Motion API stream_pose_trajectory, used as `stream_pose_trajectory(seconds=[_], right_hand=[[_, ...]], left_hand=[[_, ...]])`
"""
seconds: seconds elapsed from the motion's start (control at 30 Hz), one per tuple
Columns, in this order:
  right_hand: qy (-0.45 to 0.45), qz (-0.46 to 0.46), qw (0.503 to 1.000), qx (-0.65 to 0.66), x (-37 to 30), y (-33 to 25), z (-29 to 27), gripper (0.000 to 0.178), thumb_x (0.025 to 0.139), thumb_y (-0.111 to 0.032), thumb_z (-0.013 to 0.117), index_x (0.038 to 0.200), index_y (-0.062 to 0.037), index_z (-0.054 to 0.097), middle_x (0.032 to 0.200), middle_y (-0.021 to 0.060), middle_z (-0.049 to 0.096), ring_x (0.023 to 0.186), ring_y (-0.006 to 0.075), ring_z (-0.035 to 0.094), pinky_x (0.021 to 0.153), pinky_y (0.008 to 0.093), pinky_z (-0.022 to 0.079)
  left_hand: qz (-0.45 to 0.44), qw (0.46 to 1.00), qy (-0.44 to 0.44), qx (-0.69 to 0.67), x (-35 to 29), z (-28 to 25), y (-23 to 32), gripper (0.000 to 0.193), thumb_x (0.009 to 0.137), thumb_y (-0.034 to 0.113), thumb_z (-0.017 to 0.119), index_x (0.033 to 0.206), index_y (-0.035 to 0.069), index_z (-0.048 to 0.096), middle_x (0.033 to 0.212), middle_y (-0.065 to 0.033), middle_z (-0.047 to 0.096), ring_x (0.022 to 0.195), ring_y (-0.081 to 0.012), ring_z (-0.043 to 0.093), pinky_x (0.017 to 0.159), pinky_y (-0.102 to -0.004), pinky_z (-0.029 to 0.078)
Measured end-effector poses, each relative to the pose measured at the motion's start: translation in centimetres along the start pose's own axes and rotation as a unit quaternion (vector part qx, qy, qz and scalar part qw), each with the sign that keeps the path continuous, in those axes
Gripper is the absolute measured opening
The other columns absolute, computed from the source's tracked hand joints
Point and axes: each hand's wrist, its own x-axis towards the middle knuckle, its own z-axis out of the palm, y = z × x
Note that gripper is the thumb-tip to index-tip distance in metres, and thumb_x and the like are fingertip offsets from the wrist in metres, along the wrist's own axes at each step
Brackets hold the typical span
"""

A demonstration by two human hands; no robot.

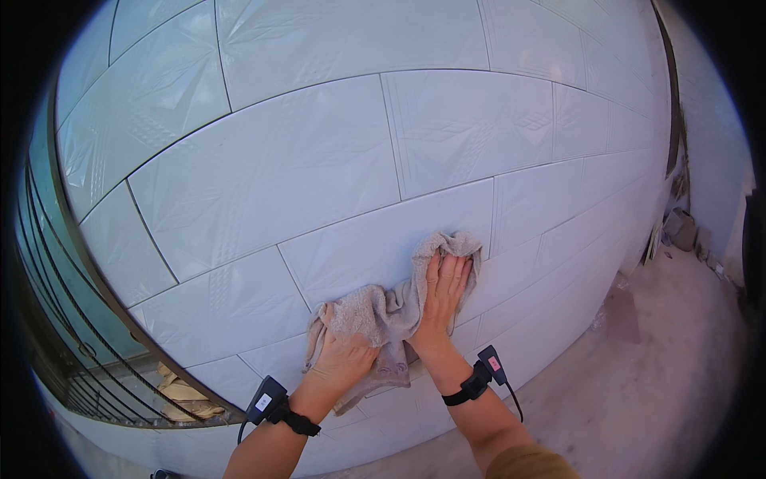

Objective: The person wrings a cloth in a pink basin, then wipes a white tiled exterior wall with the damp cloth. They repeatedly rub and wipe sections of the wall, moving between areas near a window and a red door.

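The fingers (447, 275) of my right hand (436, 311) lie long and close together, flat on the grey-beige cloth (391, 307) and pressing it to the wall (335, 184). My left hand (347, 359) is at the cloth's left end, its fingertips under the folds, so I cannot tell how tightly they curl. The bunched cloth rests on the white tiles above the wall's lower edge, its upper right end just beside a tile seam. A black device sits on each wrist, left (267, 399) and right (488, 367). Beyond the wall's left edge is a barred window (80, 347); past its right edge, the floor (654, 359).
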Motion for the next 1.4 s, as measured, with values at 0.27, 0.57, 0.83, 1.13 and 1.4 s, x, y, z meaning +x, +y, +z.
stream_pose_trajectory(seconds=[0.27,0.57,0.83,1.13,1.4], right_hand=[[0.069,0.151,0.983,-0.078,10.3,4.9,-0.1,0.102,0.085,-0.056,0.063,0.157,0.0029,0.022,0.161,0.0257,0.022,0.153,0.0404,0.016,0.125,0.0499,0.008],[0.100,0.136,0.983,-0.068,12.5,8.6,1.3,0.090,0.094,-0.049,0.055,0.158,0.0045,0.019,0.164,0.0242,0.019,0.154,0.0375,0.016,0.126,0.0475,0.007],[0.102,-0.083,0.989,-0.063,18.9,3.1,-0.6,0.072,0.096,-0.036,0.053,0.157,-0.0029,0.031,0.160,0.0245,0.027,0.150,0.0407,0.024,0.123,0.0511,0.019],[0.058,-0.386,0.920,-0.008,19.5,-15.4,-2.9,0.068,0.089,-0.031,0.060,0.153,-0.0186,0.044,0.155,0.0164,0.041,0.145,0.0335,0.037,0.119,0.0495,0.025],[-0.008,-0.454,0.888,0.071,12.2,-24.6,-1.6,0.068,0.080,-0.019,0.067,0.146,-0.0191,0.052,0.152,0.0136,0.047,0.140,0.0306,0.044,0.108,0.0443,0.034]], left_hand=[[0.045,0.996,0.070,0.026,9.1,-1.0,0.1,0.045,0.088,0.020,0.055,0.130,0.006,0.064,0.141,-0.0164,0.056,0.139,-0.0411,0.041,0.116,-0.0716,0.019],[0.107,0.982,0.152,-0.009,12.3,-0.3,-0.7,0.038,0.087,0.021,0.057,0.120,0.004,0.067,0.132,-0.0140,0.061,0.135,-0.0363,0.045,0.116,-0.0668,0.024],[0.037,0.979,0.196,0.036,10.7,-2.9,-1.9,0.036,0.089,0.025,0.058,0.121,0.010,0.068,0.132,-0.0120,0.062,0.133,-0.0360,0.047,0.113,-0.0687,0.026],[-0.174,0.952,0.237,0.089,0.2,-8.7,-3.7,0.042,0.091,0.030,0.058,0.129,0.014,0.064,0.136,-0.0125,0.059,0.128,-0.0399,0.050,0.105,-0.0777,0.022],[-0.347,0.903,0.239,0.078,-10.2,-7.3,-4.9,0.075,0.081,0.043,0.064,0.145,0.006,0.049,0.151,-0.0225,0.043,0.140,-0.0456,0.036,0.110,-0.0724,0.014]])
